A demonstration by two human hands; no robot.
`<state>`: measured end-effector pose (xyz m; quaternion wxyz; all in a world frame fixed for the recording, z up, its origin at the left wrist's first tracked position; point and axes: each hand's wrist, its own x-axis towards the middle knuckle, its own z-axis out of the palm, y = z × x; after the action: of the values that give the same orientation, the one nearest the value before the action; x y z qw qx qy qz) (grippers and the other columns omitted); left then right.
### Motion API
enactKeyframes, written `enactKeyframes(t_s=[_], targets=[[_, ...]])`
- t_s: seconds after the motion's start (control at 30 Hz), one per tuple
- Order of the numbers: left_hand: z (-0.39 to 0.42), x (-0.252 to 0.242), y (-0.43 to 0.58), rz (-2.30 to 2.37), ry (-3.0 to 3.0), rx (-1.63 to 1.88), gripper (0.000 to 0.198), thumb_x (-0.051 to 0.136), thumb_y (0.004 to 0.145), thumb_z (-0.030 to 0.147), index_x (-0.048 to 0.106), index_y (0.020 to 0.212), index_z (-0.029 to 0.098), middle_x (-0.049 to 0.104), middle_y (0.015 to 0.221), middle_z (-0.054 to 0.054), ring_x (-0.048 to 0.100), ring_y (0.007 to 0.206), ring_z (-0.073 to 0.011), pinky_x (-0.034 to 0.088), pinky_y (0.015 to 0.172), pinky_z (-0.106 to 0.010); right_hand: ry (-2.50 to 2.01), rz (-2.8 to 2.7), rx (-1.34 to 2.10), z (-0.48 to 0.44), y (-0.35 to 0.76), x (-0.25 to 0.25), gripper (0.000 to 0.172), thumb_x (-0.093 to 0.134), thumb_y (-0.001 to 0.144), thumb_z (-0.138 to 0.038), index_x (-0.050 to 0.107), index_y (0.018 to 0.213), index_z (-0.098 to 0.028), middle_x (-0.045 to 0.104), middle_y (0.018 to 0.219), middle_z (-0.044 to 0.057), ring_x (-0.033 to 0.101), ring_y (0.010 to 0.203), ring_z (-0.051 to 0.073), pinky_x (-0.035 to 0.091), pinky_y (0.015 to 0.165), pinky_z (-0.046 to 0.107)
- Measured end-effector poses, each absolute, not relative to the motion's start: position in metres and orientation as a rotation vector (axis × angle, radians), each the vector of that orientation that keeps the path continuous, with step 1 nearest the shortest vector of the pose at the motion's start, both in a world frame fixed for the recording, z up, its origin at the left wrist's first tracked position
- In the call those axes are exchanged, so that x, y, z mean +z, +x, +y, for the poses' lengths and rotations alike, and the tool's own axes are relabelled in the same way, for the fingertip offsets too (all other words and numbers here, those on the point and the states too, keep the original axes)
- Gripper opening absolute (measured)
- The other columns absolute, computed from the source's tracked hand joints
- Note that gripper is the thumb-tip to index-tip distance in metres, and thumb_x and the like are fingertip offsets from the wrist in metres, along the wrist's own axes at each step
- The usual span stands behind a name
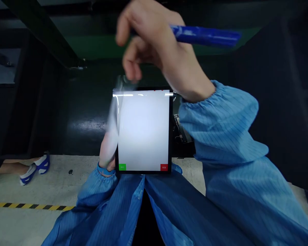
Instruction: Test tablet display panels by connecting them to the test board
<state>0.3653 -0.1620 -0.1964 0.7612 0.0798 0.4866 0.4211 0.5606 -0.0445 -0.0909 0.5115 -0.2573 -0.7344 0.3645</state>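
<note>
A tablet-like screen [143,136] with a dark frame stands upright before my chest, lit plain white, with a green and a red button in its lower corners. At its left edge, my left hand [108,150] grips it; the fingers are partly hidden behind a blurred see-through film [114,116]. Above the screen, my right hand [154,44] is raised with curled fingers. A blue marker-like stick [207,36] is held in it, pointing right. The film's upper end is close under the right fingertips; whether they pinch it is unclear.
Behind the screen is a dark green bench-like surface [87,102]. A small dark device [182,130] lies partly hidden by my right sleeve. At left, another person's feet in blue-white sandals [42,165] stand near yellow-black floor tape [30,206]. Dark panels flank both sides.
</note>
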Motion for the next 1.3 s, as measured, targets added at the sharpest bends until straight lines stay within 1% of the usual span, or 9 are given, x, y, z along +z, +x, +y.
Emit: enactKeyframes(t_s=[0.13,0.23,0.3,0.4,0.47,0.57,0.8,0.9,1.3], targets=[[-0.158,-0.195,0.362,1.080,0.083,0.942,0.028,0.050,0.089,0.032,0.074,0.089,0.017,0.079,0.085,-0.005,0.071,0.109,-0.0295,0.057,0.096,-0.040,-1.048,-1.661,0.281,-0.080,0.601,-0.097,0.016,0.044,0.103,-0.023,0.058,0.106,-0.015,0.062,0.089,-0.003,0.072,0.084,0.011,0.053,0.061,0.019],[-0.154,-0.196,0.363,1.113,0.032,0.945,0.027,0.052,0.084,0.032,0.074,0.090,0.016,0.079,0.088,-0.007,0.070,0.110,-0.0325,0.057,0.097,-0.043,-1.029,-1.647,0.119,-0.109,0.599,-0.108,0.023,0.040,0.105,-0.018,0.062,0.108,-0.023,0.068,0.102,-0.001,0.073,0.077,0.013,0.058,0.060,0.025],[-0.153,-0.197,0.365,1.101,0.046,0.917,0.029,0.054,0.083,0.033,0.074,0.094,0.015,0.079,0.093,-0.008,0.068,0.114,-0.0336,0.055,0.099,-0.045,-0.983,-1.939,0.109,-0.126,0.585,-0.122,0.014,0.060,0.099,-0.029,0.065,0.110,-0.022,0.073,0.105,0.002,0.074,0.093,0.023,0.064,0.078,0.036],[-0.154,-0.198,0.367,1.040,0.062,0.854,0.034,0.056,0.081,0.036,0.073,0.102,0.016,0.079,0.101,-0.008,0.066,0.118,-0.0350,0.052,0.103,-0.048,-0.982,-2.368,0.087,-0.143,0.563,-0.151,0.052,0.079,0.082,-0.041,0.062,0.125,-0.017,0.061,0.138,0.016,0.052,0.134,0.040,0.049,0.108,0.060],[-0.155,-0.197,0.368,1.017,0.061,0.843,0.036,0.058,0.080,0.037,0.072,0.105,0.016,0.078,0.105,-0.008,0.064,0.121,-0.0355,0.051,0.105,-0.049,-1.017,-2.476,-0.001,-0.150,0.557,-0.169,0.045,0.075,0.088,-0.032,0.060,0.127,-0.015,0.054,0.145,0.020,0.042,0.142,0.040,0.043,0.113,0.064],[-0.155,-0.193,0.369,1.040,0.048,0.875,0.034,0.059,0.079,0.036,0.072,0.103,0.016,0.078,0.105,-0.008,0.063,0.123,-0.0351,0.049,0.108,-0.048,-1.044,-2.416,-0.226,-0.159,0.561,-0.181,0.021,0.059,0.096,-0.012,0.065,0.116,-0.016,0.065,0.133,0.015,0.055,0.133,0.030,0.054,0.106,0.050],[-0.151,-0.197,0.367,1.059,0.108,0.907,0.024,0.059,0.079,0.034,0.074,0.088,0.019,0.080,0.090,-0.006,0.066,0.119,-0.0335,0.052,0.104,-0.046,-1.244,-1.940,-0.120,-0.179,0.603,-0.163,0.033,0.058,0.094,-0.008,0.066,0.122,-0.025,0.068,0.130,0.007,0.070,0.112,0.022,0.064,0.090,0.033],[-0.149,-0.200,0.365,1.041,0.158,0.933,0.021,0.060,0.079,0.034,0.075,0.086,0.021,0.080,0.085,-0.005,0.067,0.118,-0.0324,0.053,0.103,-0.043,-1.509,-1.614,-0.119,-0.189,0.638,-0.175,0.027,0.061,0.094,-0.014,0.071,0.115,-0.028,0.076,0.108,0.004,0.076,0.092,0.024,0.063,0.080,0.037],[-0.143,-0.192,0.363,1.211,-0.010,1.008,0.026,0.049,0.086,0.027,0.072,0.073,0.027,0.075,0.063,0.005,0.074,0.104,-0.0239,0.058,0.097,-0.033,-1.879,-1.695,-0.077,-0.199,0.701,-0.248,0.026,0.054,0.097,-0.030,0.078,0.094,-0.019,0.070,0.068,0.004,0.066,0.059,0.015,0.052,0.061,0.025]])
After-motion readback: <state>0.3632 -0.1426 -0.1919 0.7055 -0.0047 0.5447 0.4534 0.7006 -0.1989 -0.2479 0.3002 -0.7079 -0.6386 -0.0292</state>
